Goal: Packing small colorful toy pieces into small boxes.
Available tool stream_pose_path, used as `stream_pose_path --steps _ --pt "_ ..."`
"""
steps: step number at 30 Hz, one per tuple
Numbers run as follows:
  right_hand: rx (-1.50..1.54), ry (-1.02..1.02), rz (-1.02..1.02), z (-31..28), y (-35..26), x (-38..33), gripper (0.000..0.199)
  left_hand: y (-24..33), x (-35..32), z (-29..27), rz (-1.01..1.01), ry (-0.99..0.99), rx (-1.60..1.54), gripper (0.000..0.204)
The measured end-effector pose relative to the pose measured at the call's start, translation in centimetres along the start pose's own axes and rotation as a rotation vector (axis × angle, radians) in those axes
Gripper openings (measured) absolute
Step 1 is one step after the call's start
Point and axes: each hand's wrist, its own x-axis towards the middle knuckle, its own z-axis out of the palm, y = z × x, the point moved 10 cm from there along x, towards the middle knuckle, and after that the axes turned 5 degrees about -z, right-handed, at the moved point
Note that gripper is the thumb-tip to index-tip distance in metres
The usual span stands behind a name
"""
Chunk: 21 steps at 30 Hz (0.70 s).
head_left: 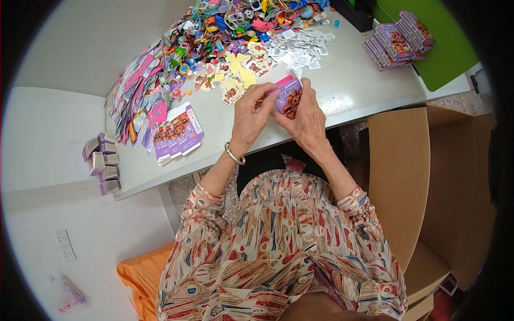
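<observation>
Both my hands hold one small purple and pink carton (289, 96) with cartoon faces, just above the near edge of the white table (225, 134). My left hand (250, 115) pinches its left side and open white flap. My right hand (305, 119) wraps it from below and the right. A metal bangle sits on my left wrist.
Flat purple cartons (176, 132) lie left of my hands. Colourful small toys (235, 21), yellow cards (241, 75) and white leaflets (297, 48) cover the far table. Finished cartons (397, 40) are stacked at right, more (101, 163) at left. An open cardboard box (417, 176) stands to my right.
</observation>
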Motion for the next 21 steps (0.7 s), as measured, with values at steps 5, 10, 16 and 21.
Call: stream_pose_path --steps 5,10,16,21 --pt "-0.099 0.04 -0.13 -1.2 -0.7 0.5 0.096 1.3 0.3 1.5 0.056 -0.14 0.058 0.027" --pt "-0.047 0.003 -0.127 -1.0 -0.2 0.2 0.09 0.2 0.0 1.6 0.001 -0.127 0.041 0.031" --pt "-0.028 0.019 -0.23 -1.2 -0.6 0.4 0.081 0.5 -0.4 3.2 0.154 -0.162 0.116 0.033" --pt "-0.03 0.037 -0.24 -1.3 -0.6 0.3 0.081 1.1 -0.5 3.3 0.177 -0.154 0.316 0.036"
